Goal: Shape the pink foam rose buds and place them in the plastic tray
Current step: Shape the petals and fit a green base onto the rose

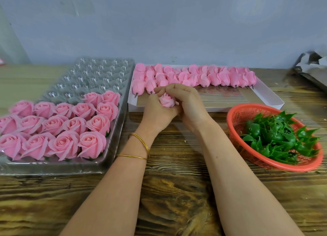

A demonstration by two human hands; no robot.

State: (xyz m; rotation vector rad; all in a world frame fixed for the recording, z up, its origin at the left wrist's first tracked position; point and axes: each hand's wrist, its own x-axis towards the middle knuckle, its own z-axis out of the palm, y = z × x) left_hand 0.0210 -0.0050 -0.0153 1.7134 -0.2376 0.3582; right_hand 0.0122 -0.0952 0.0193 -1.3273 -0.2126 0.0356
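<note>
Fingers (169, 89) of both hands are curled round a single pink foam rose bud (167, 101). The left hand (157, 112) cups it from the left and below, and the right hand (189, 103) closes over it from the right and the far side. The bud sits between the two palms. Its spiralled face is turned up and towards the near side, and its stem end is hidden in the grip, so I cannot tell exactly how its long axis runs; it seems roughly upright and tipped nearward.

The hands hover over the near left corner of a white box (269, 96). Along the far side of the box, unshaped buds (203, 76) lie in rows with their dark stems pointing near.

The plastic tray (99, 71) lies to the left of the hands, so the left hand is the nearer one for setting the bud down. Its near rows are filled with opened roses (58, 127). The next row out holds only two, at its right end, and bare wells run leftward from them. The likely target is therefore left and slightly far of the bud.

To the near right stands a red basket (235, 115) of green leaves (279, 138), well apart from the tray. Everything rests on a wooden table (177, 191).
</note>
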